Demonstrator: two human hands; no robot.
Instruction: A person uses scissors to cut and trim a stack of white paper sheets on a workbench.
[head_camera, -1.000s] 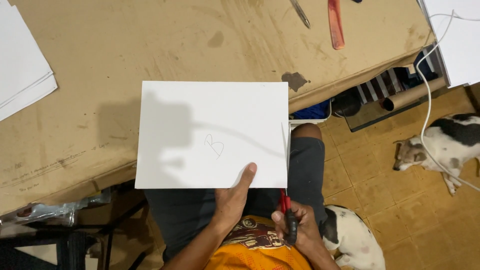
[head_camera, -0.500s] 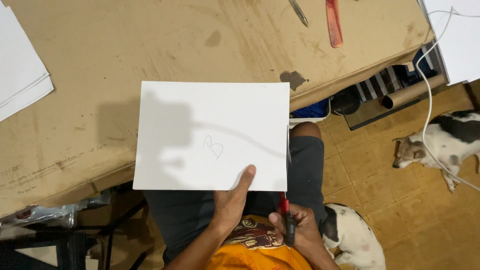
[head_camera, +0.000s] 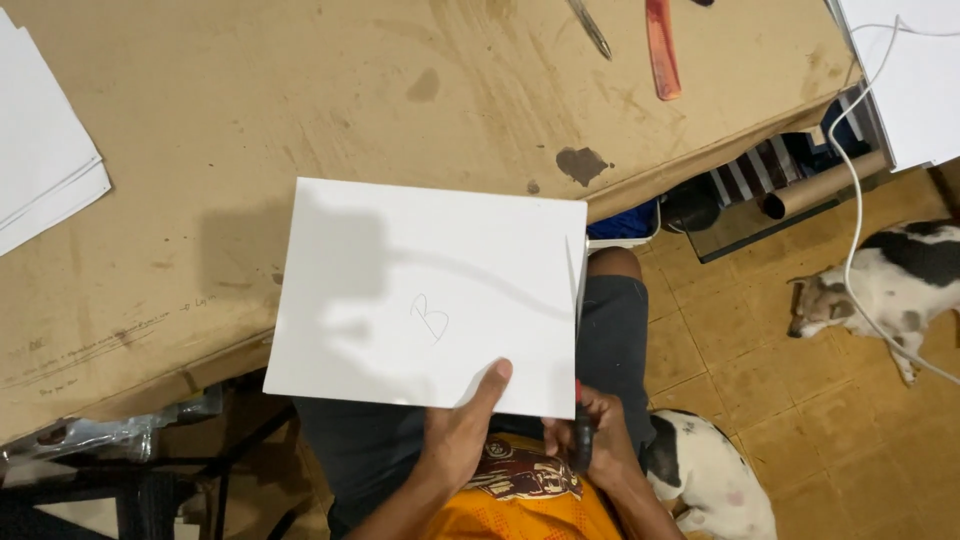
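The left hand (head_camera: 455, 435) grips the near edge of a sheet of board (head_camera: 430, 295), thumb on top. The sheet reaches away from that grip, its far part over the edge of a table (head_camera: 250, 100). Just right of the grip, the right hand (head_camera: 590, 440) closes on a tool (head_camera: 580, 435) at the sheet's near right corner. Beyond the grip, at the table's far side, lie scissors (head_camera: 590, 27) and a flat strip (head_camera: 661, 48). Far left lies a paper stack (head_camera: 40, 160). Right of the grip, on the floor, lie two dogs (head_camera: 885, 285), one (head_camera: 710, 475) just beside the right hand.

Head cam, looking straight down, close.
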